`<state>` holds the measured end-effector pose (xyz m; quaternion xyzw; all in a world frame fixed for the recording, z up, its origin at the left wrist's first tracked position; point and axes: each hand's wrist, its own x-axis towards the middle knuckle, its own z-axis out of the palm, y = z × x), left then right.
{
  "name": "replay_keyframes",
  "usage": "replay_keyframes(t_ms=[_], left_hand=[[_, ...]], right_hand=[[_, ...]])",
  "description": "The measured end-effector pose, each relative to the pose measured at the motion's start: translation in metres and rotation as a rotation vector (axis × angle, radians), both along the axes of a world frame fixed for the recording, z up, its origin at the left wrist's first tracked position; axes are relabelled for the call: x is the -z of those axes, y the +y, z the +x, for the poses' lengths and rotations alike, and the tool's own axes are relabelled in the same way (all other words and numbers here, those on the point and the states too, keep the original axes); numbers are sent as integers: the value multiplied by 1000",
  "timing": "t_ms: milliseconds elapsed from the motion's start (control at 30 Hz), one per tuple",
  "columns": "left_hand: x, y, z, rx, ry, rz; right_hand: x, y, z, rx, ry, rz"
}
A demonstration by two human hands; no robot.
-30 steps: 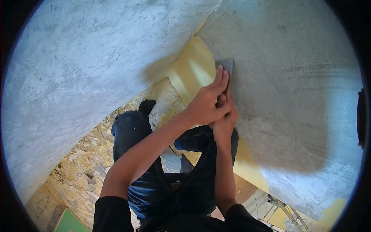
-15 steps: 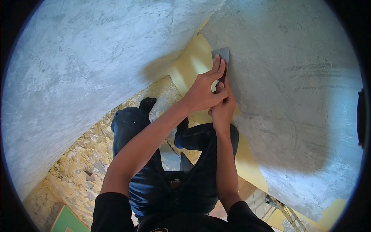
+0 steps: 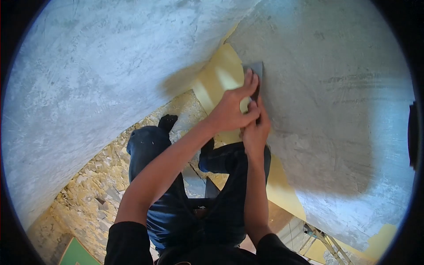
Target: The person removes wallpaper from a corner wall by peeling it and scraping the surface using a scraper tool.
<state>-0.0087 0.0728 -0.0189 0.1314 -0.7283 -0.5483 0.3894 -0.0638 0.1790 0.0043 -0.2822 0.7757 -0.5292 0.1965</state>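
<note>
My right hand (image 3: 256, 138) is wrapped round the dark handle of a scraper (image 3: 257, 69), whose flat grey blade lies against the right-hand wall. Two outstretched fingers of my left hand (image 3: 230, 110) press on the blade, while its thumb rests by the handle next to my right hand. The blade's left edge meets a strip of yellow coating (image 3: 217, 73) low on the wall near the corner. Part of the handle is hidden under my fingers.
A scraped grey wall (image 3: 110, 57) rises on the left. Flakes and chips of yellow coating (image 3: 97, 176) cover the floor by my bent legs (image 3: 152, 150). A green panel (image 3: 77, 254) lies at lower left; a ladder-like frame (image 3: 329, 245) shows at lower right.
Both hands and the scraper have shifted a little down the wall toward me. The hold on the scraper looks the same.
</note>
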Motion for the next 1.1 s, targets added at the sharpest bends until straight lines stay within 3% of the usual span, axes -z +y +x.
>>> replay_keyframes(t_ms=[133, 233, 333, 433, 467, 533, 567, 600, 667, 867, 967, 1033, 1100], left_hand=[[5, 2, -1, -10, 60, 223], [2, 6, 2, -16, 14, 10], [8, -4, -6, -112, 86, 114], [6, -4, -2, -33, 74, 257], [3, -4, 0, -34, 81, 248], [3, 0, 3, 11, -40, 42], [5, 0, 0, -8, -3, 57], [4, -2, 0, -7, -4, 65], [2, -5, -1, -3, 17, 188], [2, 2, -2, -24, 26, 48], [1, -1, -5, -46, 31, 177], [0, 4, 1, -20, 23, 125], [-1, -2, 2, -2, 16, 62]], right_hand=[[0, -11, 2, -95, 44, -33], [-8, -8, 5, -48, -11, -32], [0, -16, -2, -72, 34, 7], [16, -23, -9, -126, 408, -59], [18, -17, -7, -127, 414, -68], [14, -5, 1, -65, 178, -55], [18, -14, -6, -115, 451, -135], [17, -18, -8, -115, 449, -127], [13, -18, -7, -95, 182, 11], [13, -17, -15, -101, 161, -21], [20, -14, -14, -108, 208, -10], [17, -13, -10, -99, 219, -12], [9, -8, -6, -84, 120, -46]])
